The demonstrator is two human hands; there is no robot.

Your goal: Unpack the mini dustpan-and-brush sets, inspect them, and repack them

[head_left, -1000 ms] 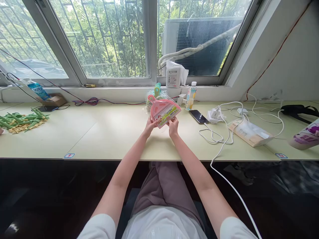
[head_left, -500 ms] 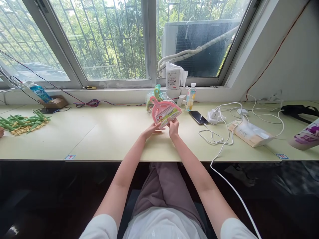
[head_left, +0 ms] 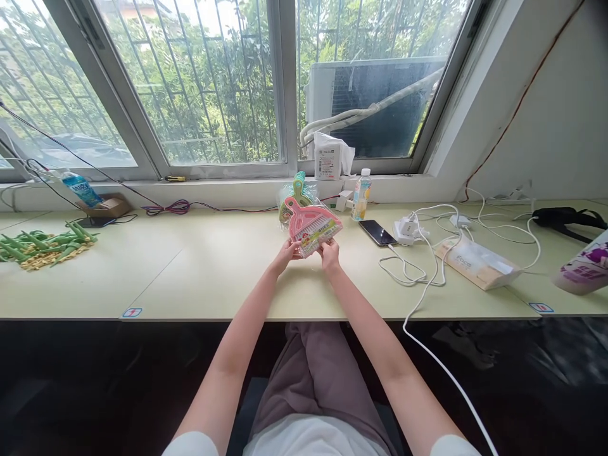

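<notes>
A pink mini dustpan and brush set (head_left: 311,221) with a printed label is held up over the table, its handle pointing up and left. My left hand (head_left: 287,254) grips its lower left corner. My right hand (head_left: 329,253) pinches its lower right edge, thumb over the label. Right behind it, against the wall, is a green dustpan and brush set (head_left: 298,185) in clear plastic wrap, partly hidden by the pink one.
To the right are a drink bottle (head_left: 361,195), a phone (head_left: 377,233), chargers with white cables (head_left: 409,229), a tissue pack (head_left: 477,261) and a purple-and-white container (head_left: 583,267). A tissue packet (head_left: 327,158) sits on the sill. Green and yellow strands (head_left: 47,244) lie at far left.
The camera view has tilted up slightly, so the table sits lower in the picture. Both hands still hold the pink dustpan set, which has turned a little. A hand at the far left edge is gone from view.
</notes>
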